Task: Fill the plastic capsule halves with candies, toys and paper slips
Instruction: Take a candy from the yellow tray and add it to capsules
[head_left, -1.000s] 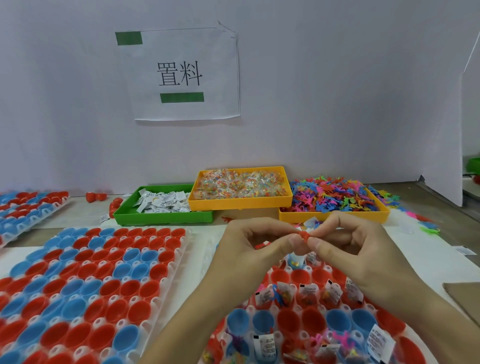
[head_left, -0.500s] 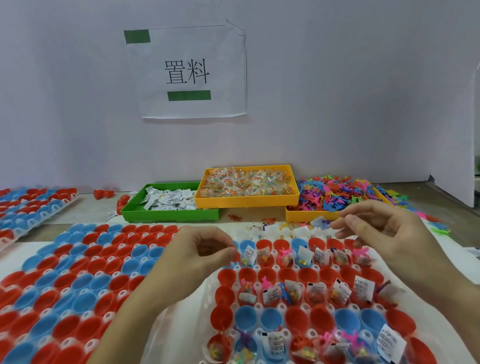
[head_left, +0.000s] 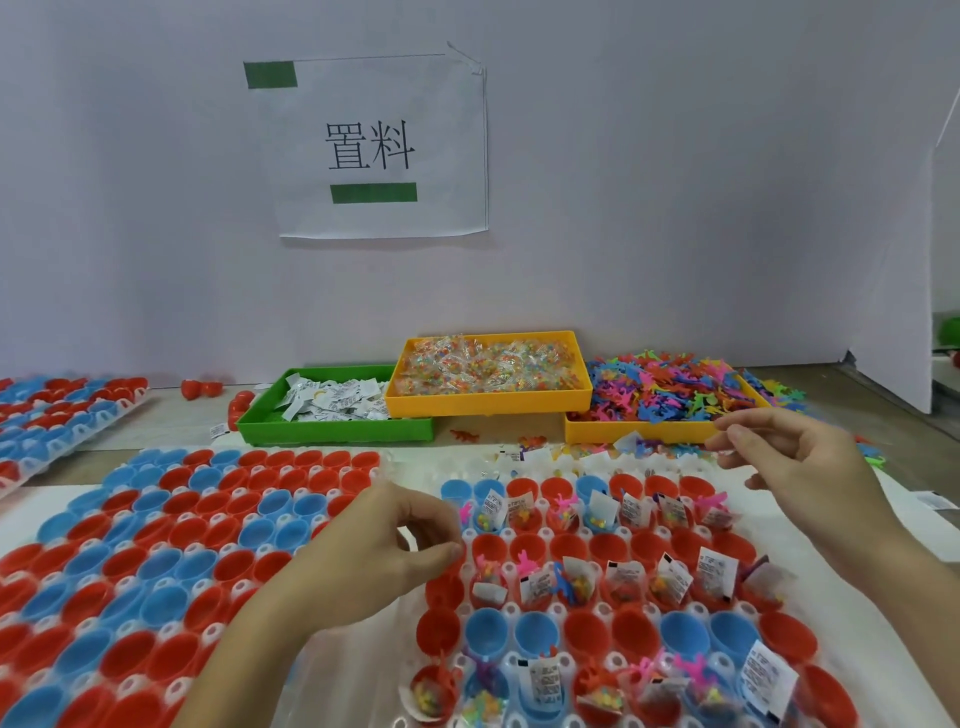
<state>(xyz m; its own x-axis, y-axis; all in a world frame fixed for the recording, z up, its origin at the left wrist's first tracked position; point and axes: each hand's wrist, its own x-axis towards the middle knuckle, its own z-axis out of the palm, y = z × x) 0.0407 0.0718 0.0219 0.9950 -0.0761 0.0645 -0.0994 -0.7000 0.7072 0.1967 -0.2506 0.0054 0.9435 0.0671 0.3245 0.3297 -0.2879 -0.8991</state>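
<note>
My left hand (head_left: 384, 551) hovers at the left edge of the right capsule tray (head_left: 571, 465); its thumb and forefinger pinch what looks like a small red toy over a red half. My right hand (head_left: 800, 467) floats with loosely curled fingers, holding nothing, in front of the yellow toy tray (head_left: 639, 432) heaped with coloured plastic toys (head_left: 670, 387). Alternate rows of the red and blue halves in the right tray hold candies, toys and paper slips. Behind it stand the green tray (head_left: 332, 432) of paper slips (head_left: 332, 402) and the yellow tray (head_left: 488, 409) of wrapped candies (head_left: 488, 366).
A second tray of unfilled red and blue halves (head_left: 182, 545) lies left of my left arm, a third (head_left: 52, 415) at the far left. Loose red halves (head_left: 202, 387) and spilled toys lie near the bins. A paper sign (head_left: 379, 150) hangs on the back wall.
My hands, pinched together on a red toy a second ago, have separated. The left went down to the tray's left edge; the right moved right and back toward the toy tray.
</note>
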